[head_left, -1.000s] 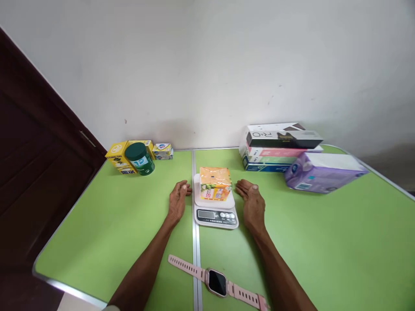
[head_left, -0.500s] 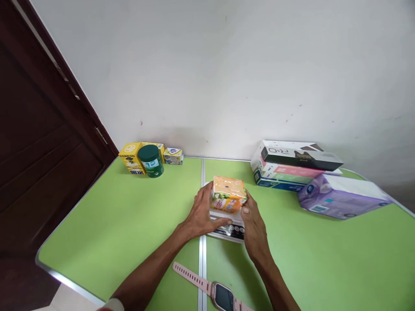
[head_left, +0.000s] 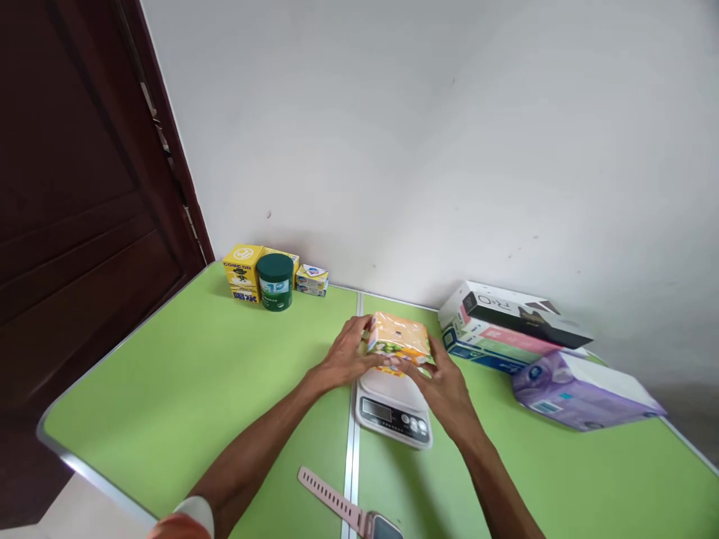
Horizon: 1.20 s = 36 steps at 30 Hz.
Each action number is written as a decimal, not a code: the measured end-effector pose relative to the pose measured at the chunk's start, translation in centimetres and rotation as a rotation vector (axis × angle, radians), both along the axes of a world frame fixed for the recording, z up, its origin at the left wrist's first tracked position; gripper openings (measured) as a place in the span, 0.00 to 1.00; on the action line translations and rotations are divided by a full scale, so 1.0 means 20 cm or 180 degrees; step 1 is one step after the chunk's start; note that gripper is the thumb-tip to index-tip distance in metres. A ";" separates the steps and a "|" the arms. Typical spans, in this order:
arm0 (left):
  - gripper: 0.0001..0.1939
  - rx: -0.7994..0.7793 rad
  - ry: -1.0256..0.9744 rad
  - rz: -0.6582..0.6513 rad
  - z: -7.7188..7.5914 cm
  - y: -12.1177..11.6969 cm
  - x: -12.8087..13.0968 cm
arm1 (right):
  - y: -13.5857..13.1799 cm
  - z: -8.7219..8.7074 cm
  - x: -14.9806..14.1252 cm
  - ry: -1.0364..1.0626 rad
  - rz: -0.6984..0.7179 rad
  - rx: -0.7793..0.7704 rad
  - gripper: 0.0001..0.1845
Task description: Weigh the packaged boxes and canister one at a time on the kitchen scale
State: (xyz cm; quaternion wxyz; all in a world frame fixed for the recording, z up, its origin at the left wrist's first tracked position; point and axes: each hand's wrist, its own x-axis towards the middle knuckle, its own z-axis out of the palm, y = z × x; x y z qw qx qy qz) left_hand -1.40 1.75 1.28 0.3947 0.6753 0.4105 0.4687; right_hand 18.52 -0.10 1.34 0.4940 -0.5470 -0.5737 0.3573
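Both my hands hold an orange film-wrapped pack (head_left: 400,337) with green fruit printed on its front; its exact contents I cannot make out. My left hand (head_left: 345,358) grips its left side, with the thumb along the front. On the right side, my right hand (head_left: 449,385) holds on with its thumb across the front, the two thumbs close together. Below the pack is a white kitchen scale (head_left: 393,419), its grey display and round buttons facing me. Whether the pack touches the weighing plate, I cannot tell.
A pink-strapped smartwatch (head_left: 337,503) lies at the near edge. Back left stand yellow boxes (head_left: 243,273), a green canister (head_left: 275,282) and small stacked boxes (head_left: 312,280). Stacked cartons (head_left: 511,322) and a purple pack (head_left: 578,397) are on the right of the green table (head_left: 185,382).
My right thumb has shifted from the pack's right side to its front. More of the scale's display and buttons now shows. The camera view has tilted.
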 end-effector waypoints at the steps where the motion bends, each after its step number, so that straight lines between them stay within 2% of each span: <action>1: 0.40 0.0065 -0.0047 0.0065 0.01 0.02 -0.04 | 0.04 0.03 -0.05 -0.0020 0.0067 0.0058 0.45; 3: 0.40 0.0153 -0.0116 0.0256 0.03 0.07 -0.15 | 0.13 0.07 -0.17 0.0000 0.0238 0.0141 0.44; 5: 0.40 0.0170 -0.0161 0.0487 0.01 0.13 -0.26 | 0.24 0.07 -0.32 0.0122 0.0472 0.0162 0.42; 7: 0.40 0.0130 -0.0212 0.0729 -0.03 0.19 -0.36 | 0.34 0.03 -0.46 0.0302 0.0685 0.0118 0.40; 10: 0.38 0.0012 -0.0294 0.1171 -0.14 0.24 -0.46 | 0.46 -0.06 -0.62 0.0360 0.0844 0.0077 0.38; 13: 0.36 -0.0032 -0.0240 0.1686 -0.28 0.22 -0.47 | 0.53 -0.14 -0.74 0.0245 0.0865 0.0132 0.35; 17: 0.45 0.0135 0.0143 0.2063 -0.44 0.13 -0.42 | 0.61 -0.19 -0.87 0.0189 0.0712 0.0169 0.35; 20: 0.45 0.0336 0.0455 0.2056 -0.48 0.10 -0.39 | 0.66 -0.19 -0.96 0.0120 0.0506 0.0106 0.38; 24: 0.38 0.0393 0.0746 0.1908 -0.48 0.16 -0.41 | 0.70 -0.17 -1.02 0.0032 0.0367 0.0014 0.40; 28: 0.34 0.0390 0.1173 0.1718 -0.48 0.22 -0.44 | 0.63 -0.14 -0.93 0.0006 0.0474 0.0038 0.44; 30: 0.34 0.0427 0.1261 0.1715 -0.47 0.21 -0.46 | 0.54 -0.12 -0.79 -0.0008 0.0583 0.0178 0.44; 32: 0.32 0.0407 0.1209 0.1806 -0.45 0.20 -0.47 | 0.40 -0.09 -0.59 0.0020 0.0518 0.0490 0.38; 34: 0.31 0.0314 0.1119 0.1878 -0.43 0.17 -0.48 | 0.23 -0.06 -0.32 0.0094 0.0046 0.0914 0.29; 36: 0.31 0.0240 0.1036 0.1889 -0.38 0.14 -0.45 | 0.07 -0.06 0.00 0.0016 -0.0818 0.1205 0.23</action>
